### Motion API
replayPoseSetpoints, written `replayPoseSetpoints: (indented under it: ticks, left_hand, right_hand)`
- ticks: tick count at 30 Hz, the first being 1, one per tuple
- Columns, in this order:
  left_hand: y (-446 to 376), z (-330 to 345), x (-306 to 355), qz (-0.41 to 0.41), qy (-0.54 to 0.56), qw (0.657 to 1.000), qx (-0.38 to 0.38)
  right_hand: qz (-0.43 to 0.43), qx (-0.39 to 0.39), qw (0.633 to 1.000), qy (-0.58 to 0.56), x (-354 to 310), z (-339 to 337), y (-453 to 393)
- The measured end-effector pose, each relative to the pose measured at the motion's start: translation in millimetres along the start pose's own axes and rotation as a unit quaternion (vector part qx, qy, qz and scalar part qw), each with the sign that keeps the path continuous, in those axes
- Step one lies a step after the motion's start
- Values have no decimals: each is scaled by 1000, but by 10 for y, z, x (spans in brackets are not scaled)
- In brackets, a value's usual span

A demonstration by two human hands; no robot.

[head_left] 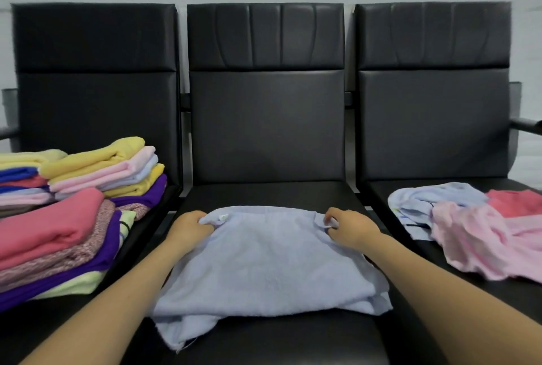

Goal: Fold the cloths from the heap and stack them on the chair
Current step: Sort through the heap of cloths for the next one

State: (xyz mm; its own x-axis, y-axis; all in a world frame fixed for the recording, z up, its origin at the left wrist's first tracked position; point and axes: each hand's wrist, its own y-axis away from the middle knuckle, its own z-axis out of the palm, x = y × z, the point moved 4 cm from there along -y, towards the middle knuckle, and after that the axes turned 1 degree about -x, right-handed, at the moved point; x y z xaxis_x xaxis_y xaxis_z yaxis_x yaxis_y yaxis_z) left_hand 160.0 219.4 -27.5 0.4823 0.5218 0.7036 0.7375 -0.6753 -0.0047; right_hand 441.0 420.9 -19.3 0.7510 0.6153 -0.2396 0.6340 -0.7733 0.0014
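Cloth (pixel 264 259) pale blue, flat on middle chair seat (pixel 264 191); left hand (pixel 190 225), right hand (pixel 350 228) pinch far corners.

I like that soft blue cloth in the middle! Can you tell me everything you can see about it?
The light blue cloth looks like soft, fuzzy towelling. It lies on the black seat of the middle chair, folded over once, with a lower layer poking out along the near edge and a frayed corner at the front left. A small white tag shows near its far left corner. The left hand and the right hand each grip a far corner. It touches no other cloth.
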Motion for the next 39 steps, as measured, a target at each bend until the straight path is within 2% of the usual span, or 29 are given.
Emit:
replayPoseSetpoints:
  ticks: [4, 8, 10, 13, 16, 19, 22, 24, 26, 28, 30, 32, 36, 39]
  left_hand:
    - [109, -59, -58, -14, 166, 986, 15]
    - [280, -200, -67, -13, 295, 955, 27]
    - [416, -243, -4, -4, 374, 927, 21]
    - [539, -322, 123, -6, 456, 889, 31]
    - [593, -483, 241, -3, 496, 867, 47]
    - [621, -796, 504, 22, 494, 865, 81]
    - [717, -1237, 907, 36, 504, 850, 150]
    - [784, -1494, 1159, 50, 509, 841, 176]
    - [836, -1678, 1338, 84, 503, 838, 192]
    - [898, -1836, 1420, 101, 456, 855, 225]
    - [946, -1952, 1460, 119, 375, 882, 259]
    - [1015, -2045, 1507, 160, 328, 887, 283]
    - [1211, -2224, 1574, 231, 314, 866, 314]
    - [1276, -2314, 1591, 216, 390, 844, 297]
  right_hand:
    - [18, -14, 998, -53, -9, 18, 22]
    - [39, 61, 981, -178, 57, -54, 135]
    - [51, 83, 947, -306, 98, -106, 244]
    - [71, 111, 851, -509, 94, -250, 400]
    - [92, 152, 787, -591, 57, -519, 538]
    - [85, 197, 769, -602, -61, -982, 605]
    - [23, 279, 734, -619, -270, -1641, 711]
    - [-6, 324, 725, -608, -414, -2010, 797]
    - [-32, 331, 738, -587, -531, -2233, 854]
    - [-59, 335, 750, -567, -618, -2369, 938]
    - [-73, 343, 748, -563, -658, -2462, 1003]
    - [-74, 353, 740, -568, -682, -2548, 1080]
    - [-77, 359, 723, -585, -745, -2700, 1228]
    - [-36, 330, 685, -648, -793, -2755, 1247]
